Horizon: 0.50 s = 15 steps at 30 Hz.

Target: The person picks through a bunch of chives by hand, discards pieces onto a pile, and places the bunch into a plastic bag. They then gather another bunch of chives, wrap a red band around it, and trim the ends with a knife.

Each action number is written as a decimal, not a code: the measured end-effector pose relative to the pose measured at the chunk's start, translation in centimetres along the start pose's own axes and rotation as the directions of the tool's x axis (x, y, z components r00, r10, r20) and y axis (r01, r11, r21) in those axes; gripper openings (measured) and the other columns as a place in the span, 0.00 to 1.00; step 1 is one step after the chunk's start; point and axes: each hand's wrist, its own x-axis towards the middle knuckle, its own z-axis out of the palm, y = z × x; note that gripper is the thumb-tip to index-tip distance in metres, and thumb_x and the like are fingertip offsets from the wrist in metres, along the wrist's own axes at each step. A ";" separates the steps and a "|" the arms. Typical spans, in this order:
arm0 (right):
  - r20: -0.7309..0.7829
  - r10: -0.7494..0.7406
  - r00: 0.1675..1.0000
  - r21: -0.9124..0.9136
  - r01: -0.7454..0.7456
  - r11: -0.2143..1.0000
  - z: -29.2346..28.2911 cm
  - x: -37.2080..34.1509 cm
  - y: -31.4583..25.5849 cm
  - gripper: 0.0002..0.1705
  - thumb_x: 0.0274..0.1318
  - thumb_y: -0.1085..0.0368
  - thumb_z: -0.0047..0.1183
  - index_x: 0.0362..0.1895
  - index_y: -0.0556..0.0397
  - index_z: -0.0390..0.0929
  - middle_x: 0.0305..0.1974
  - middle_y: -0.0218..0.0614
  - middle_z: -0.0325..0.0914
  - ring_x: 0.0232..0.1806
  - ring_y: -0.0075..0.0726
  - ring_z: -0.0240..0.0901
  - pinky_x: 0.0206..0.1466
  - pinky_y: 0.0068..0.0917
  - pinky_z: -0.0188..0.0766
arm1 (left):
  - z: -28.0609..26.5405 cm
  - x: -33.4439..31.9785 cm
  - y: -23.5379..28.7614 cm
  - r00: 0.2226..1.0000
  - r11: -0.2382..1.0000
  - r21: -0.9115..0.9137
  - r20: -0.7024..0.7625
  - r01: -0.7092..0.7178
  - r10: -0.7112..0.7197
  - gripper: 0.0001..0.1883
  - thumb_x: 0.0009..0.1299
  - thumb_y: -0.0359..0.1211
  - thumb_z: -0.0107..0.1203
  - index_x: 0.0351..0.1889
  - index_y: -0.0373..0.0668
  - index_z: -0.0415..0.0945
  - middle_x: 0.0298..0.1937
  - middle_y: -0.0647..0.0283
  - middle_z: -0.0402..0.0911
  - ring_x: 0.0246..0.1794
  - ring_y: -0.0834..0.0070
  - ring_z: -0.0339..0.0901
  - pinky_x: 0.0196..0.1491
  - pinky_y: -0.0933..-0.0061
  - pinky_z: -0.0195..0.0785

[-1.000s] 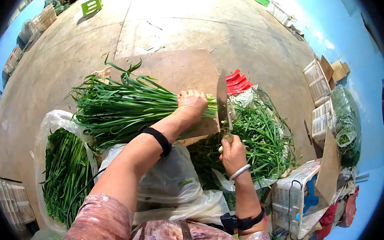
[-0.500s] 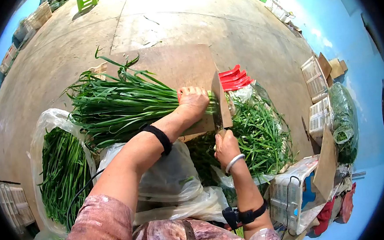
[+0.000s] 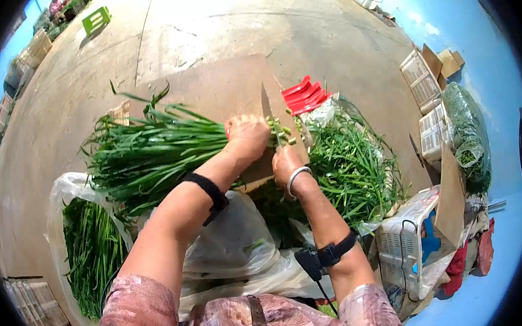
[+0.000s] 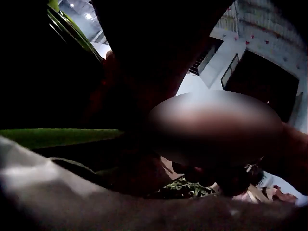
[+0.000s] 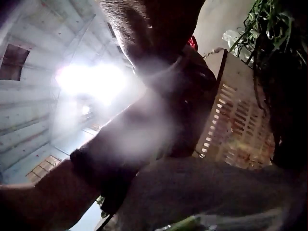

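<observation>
In the head view my left hand (image 3: 250, 138) grips a thick bunch of long green leafy stalks (image 3: 164, 139) near its stem end. The bunch lies across a brown board (image 3: 214, 76), its leaves fanned to the left. My right hand (image 3: 288, 165) holds a knife (image 3: 265, 100) by the handle, its blade pointing away from the body, close beside the left hand. Short cut stem pieces (image 3: 280, 129) lie along the blade at the board's right side. Both wrist views are dark; the right forearm (image 5: 144, 120) shows, but the knife is hidden there.
A heap of loose greens (image 3: 350, 163) fills a bag right of the board, with red strips (image 3: 305, 96) at its far end. Left stands a clear bag (image 3: 65, 187) of more stalks. White crates (image 3: 398, 262) line the right side; a green stool (image 3: 96, 20) stands far off.
The knife has come down through the stem ends and moved left against the left hand, leaving cut pieces loose on the board. The left hand keeps its grip; the whole view has shifted slightly.
</observation>
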 end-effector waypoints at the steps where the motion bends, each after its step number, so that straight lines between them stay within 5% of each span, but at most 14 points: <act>1: 0.060 -0.228 0.972 -0.287 0.236 0.928 2.6 2.0 2.2 0.15 0.58 0.63 0.44 0.30 0.62 0.78 0.33 0.58 0.76 0.37 0.60 0.75 0.42 0.44 0.73 | -0.2 0.0 0.0 0.999 1.000 0.017 0.054 -0.008 0.007 0.14 0.54 0.28 0.55 0.40 0.35 0.74 0.38 0.50 0.79 0.42 0.57 0.78 0.44 0.56 0.68; 4: 0.135 -0.255 0.958 -0.192 0.277 0.941 3.3 0.9 3.7 0.15 0.59 0.63 0.44 0.31 0.62 0.78 0.33 0.58 0.76 0.37 0.60 0.75 0.42 0.44 0.73 | -0.6 -0.2 -0.1 0.999 0.999 0.029 0.036 -0.031 0.030 0.15 0.54 0.29 0.55 0.41 0.34 0.74 0.40 0.50 0.79 0.44 0.57 0.78 0.44 0.56 0.68; 6: 0.041 -0.239 0.970 -0.151 0.242 0.958 3.8 0.8 3.2 0.14 0.58 0.63 0.44 0.31 0.61 0.78 0.33 0.57 0.76 0.38 0.59 0.75 0.42 0.45 0.73 | -0.3 -0.6 0.0 0.997 0.997 0.035 0.055 -0.062 0.060 0.16 0.54 0.30 0.56 0.41 0.34 0.73 0.40 0.49 0.79 0.45 0.56 0.78 0.44 0.56 0.69; 8: -0.026 0.014 1.000 0.156 -0.009 0.988 1.9 1.3 1.0 0.11 0.56 0.66 0.45 0.32 0.60 0.77 0.34 0.57 0.77 0.38 0.59 0.76 0.41 0.44 0.74 | -1.0 -0.5 0.1 0.999 0.999 0.026 0.033 -0.040 0.039 0.16 0.54 0.30 0.56 0.40 0.34 0.73 0.40 0.50 0.79 0.46 0.56 0.77 0.45 0.56 0.69; 11: -0.043 -0.059 0.997 -0.005 0.059 0.998 3.8 3.6 2.1 0.11 0.55 0.64 0.47 0.35 0.60 0.76 0.34 0.59 0.77 0.40 0.60 0.75 0.44 0.45 0.73 | -1.3 -0.1 -0.1 0.998 0.999 0.020 0.051 -0.046 0.045 0.20 0.52 0.33 0.59 0.42 0.35 0.71 0.42 0.50 0.78 0.48 0.56 0.76 0.47 0.55 0.68; 12: -0.057 0.110 0.992 0.220 -0.094 0.971 3.1 2.5 1.9 0.12 0.56 0.64 0.47 0.35 0.61 0.76 0.34 0.60 0.77 0.40 0.61 0.75 0.45 0.46 0.72 | -1.5 -0.4 0.0 0.996 0.999 0.007 0.085 -0.034 0.033 0.22 0.51 0.33 0.60 0.43 0.35 0.71 0.43 0.50 0.77 0.48 0.56 0.76 0.47 0.55 0.68; 15: -0.106 0.028 0.994 0.259 0.001 0.966 2.1 0.9 3.7 0.15 0.56 0.61 0.46 0.32 0.62 0.77 0.33 0.61 0.76 0.39 0.64 0.75 0.43 0.48 0.72 | -1.3 -0.6 -0.4 0.996 1.000 0.018 0.085 -0.022 0.020 0.25 0.49 0.34 0.62 0.44 0.34 0.71 0.44 0.49 0.77 0.49 0.56 0.75 0.49 0.54 0.67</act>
